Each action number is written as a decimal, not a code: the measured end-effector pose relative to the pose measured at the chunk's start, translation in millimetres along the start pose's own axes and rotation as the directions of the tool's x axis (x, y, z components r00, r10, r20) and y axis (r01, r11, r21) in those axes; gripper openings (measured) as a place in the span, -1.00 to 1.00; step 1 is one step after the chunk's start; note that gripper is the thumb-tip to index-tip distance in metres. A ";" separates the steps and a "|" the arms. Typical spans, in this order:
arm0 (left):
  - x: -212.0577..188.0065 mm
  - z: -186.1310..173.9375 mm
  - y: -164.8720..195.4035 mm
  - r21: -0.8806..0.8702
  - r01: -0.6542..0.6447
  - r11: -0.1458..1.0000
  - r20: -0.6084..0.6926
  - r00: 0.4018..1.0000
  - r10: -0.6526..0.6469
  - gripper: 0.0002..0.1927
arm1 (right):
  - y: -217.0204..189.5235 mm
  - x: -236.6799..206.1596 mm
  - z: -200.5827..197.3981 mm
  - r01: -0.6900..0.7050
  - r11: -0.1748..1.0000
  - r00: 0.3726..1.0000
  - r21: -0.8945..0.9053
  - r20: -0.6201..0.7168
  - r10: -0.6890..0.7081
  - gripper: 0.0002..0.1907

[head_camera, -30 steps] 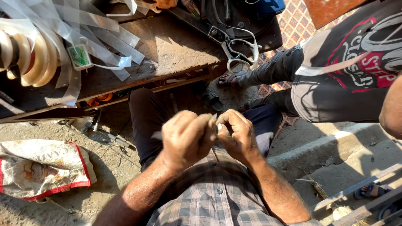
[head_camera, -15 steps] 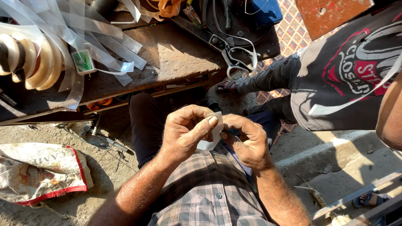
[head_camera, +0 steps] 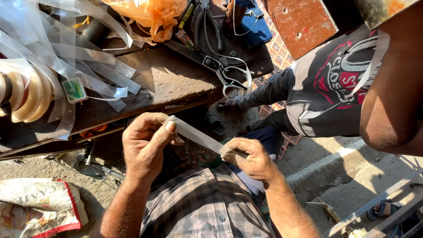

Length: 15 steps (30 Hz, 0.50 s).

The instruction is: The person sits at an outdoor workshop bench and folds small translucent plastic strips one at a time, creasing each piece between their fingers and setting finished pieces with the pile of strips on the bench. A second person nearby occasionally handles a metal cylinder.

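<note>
While your left hand (head_camera: 145,143) pinches one end of the pale strip (head_camera: 198,137) and your right hand (head_camera: 251,158) clamps the other, both grips are closed on it, strip taut above your lap, below the wooden surface (head_camera: 167,83) carrying scissors (head_camera: 224,72).

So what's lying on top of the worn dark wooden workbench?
On the worn dark wooden workbench lie clear plastic strips, large metal scissors, crumpled orange plastic and a small green-and-white packet. The strips cover whatever is beneath them.
</note>
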<state>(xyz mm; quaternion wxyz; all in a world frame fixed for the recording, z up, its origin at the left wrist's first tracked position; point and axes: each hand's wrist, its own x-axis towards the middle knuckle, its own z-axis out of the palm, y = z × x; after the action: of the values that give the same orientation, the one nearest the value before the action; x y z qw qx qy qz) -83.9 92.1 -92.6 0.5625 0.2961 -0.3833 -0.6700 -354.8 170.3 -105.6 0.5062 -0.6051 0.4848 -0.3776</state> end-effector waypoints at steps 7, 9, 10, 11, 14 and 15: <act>4.8 -24.3 2.4 -0.025 -0.077 0.997 -0.103 0.992 0.074 -0.85 | 13.4 -9.1 -26.6 -0.093 0.993 0.991 -0.066 -0.102 0.086 -0.89; 7.2 -30.2 3.5 -0.018 -0.095 0.995 -0.127 0.988 0.092 -0.84 | 14.2 -9.0 -32.0 -0.037 0.990 0.993 -0.133 -0.112 0.022 -0.89; 8.5 -32.4 4.1 -0.013 -0.107 0.994 -0.133 0.986 0.104 -0.84 | 14.6 -9.4 -34.8 -0.046 0.986 0.991 -0.158 -0.133 0.025 -0.88; 9.8 -34.7 5.0 -0.008 -0.118 0.993 -0.138 0.984 0.116 -0.83 | 15.4 -10.2 -37.7 -0.055 0.982 0.988 -0.182 -0.154 0.027 -0.88; 16.7 -39.5 7.2 0.000 -0.115 0.993 -0.136 0.984 0.114 -0.81 | 22.1 -13.9 -43.8 -0.128 0.988 0.962 -0.086 -0.252 0.103 -0.87; 20.6 -40.4 8.0 0.009 -0.114 0.993 -0.140 0.983 0.115 -0.82 | 25.3 -15.1 -45.4 -0.156 0.987 0.948 -0.025 -0.285 0.143 -0.86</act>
<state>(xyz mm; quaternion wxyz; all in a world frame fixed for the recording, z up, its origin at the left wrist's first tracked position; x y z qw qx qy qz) -50.2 64.1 -106.6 0.6255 0.3205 -0.3594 -0.6138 -406.8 173.3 -120.7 0.4443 -0.5184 0.6055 -0.4090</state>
